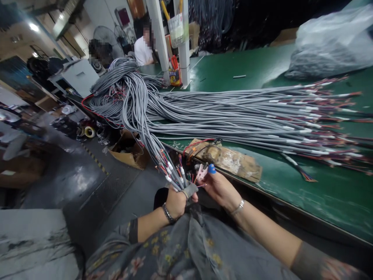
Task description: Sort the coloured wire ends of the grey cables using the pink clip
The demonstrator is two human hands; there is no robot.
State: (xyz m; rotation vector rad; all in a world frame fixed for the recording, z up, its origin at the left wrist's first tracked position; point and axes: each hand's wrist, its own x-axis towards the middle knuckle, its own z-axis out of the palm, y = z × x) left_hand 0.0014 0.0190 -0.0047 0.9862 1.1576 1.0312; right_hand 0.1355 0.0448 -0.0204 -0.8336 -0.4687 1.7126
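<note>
My left hand [177, 201] is closed around a bundle of grey multi-core cables [148, 146] in front of my body. Their stripped ends, with white sleeves and fine coloured wires [169, 167], stick up above the fist. A grey wrap [190, 190] covers a digit of that hand. Just to its right, my right hand [220, 189] is closed in a pinch, with a blue cover [211, 168] on the thumb tip. A pale pink clip-like piece [201, 172] is between its fingers, beside thin coloured wires [190, 178]. The lower fingers are partly hidden.
Many grey cables [227, 112] lie along the green table [329, 202], bare ends at the right. Worn cardboard [236, 161] lies at the table edge. A plastic bag [332, 42], a white post [159, 39] and a co-worker [142, 50] are farther back. An open carton [128, 151] stands below.
</note>
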